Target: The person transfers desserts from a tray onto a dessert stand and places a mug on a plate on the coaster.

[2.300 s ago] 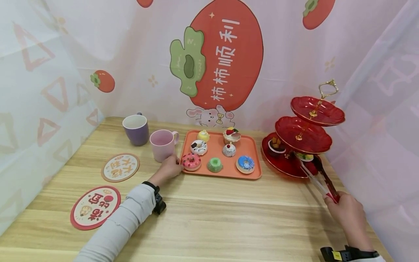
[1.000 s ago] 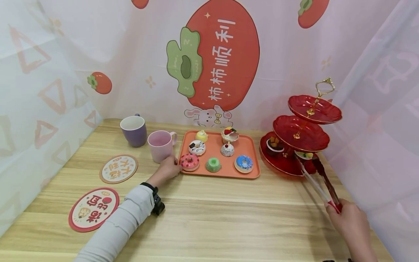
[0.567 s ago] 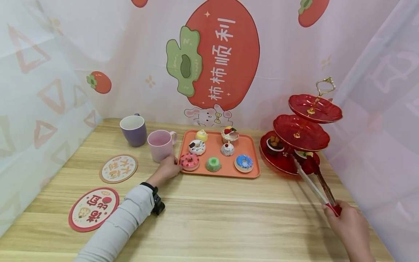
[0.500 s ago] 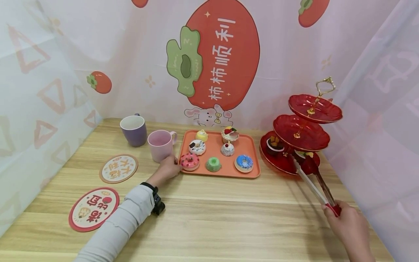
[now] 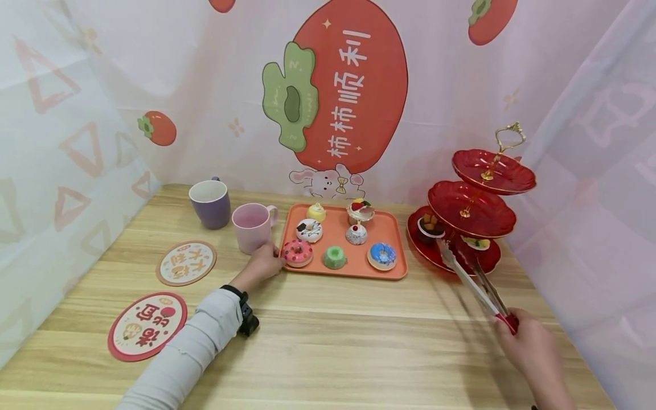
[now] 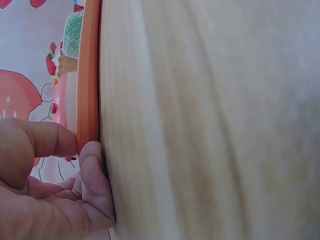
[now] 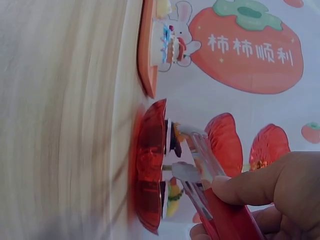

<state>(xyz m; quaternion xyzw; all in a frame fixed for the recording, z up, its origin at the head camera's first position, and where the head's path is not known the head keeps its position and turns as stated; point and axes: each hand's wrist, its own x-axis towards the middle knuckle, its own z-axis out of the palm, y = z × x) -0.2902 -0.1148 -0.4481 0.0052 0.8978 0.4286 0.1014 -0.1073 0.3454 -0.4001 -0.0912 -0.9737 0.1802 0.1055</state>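
Observation:
My left hand pinches the near left corner of the orange tray, beside the pink donut; in the left wrist view, thumb and finger meet at the tray's rim. My right hand grips the red-handled metal tongs. Their tips are over the bottom plate of the red three-tier stand, between a dark cupcake and a fruit-topped one. The right wrist view shows the tongs' tips parted, with nothing visible between them.
On the tray lie a white donut, a green sweet, a blue donut and several small cakes. A pink mug and a purple mug stand at the left, behind two round coasters. A printed cloth hangs behind.
The tongs and my right hand have moved left, from the fruit-topped cupcake toward the dark one; the fruit-topped cupcake is now less covered. My left hand has stayed at the tray corner.

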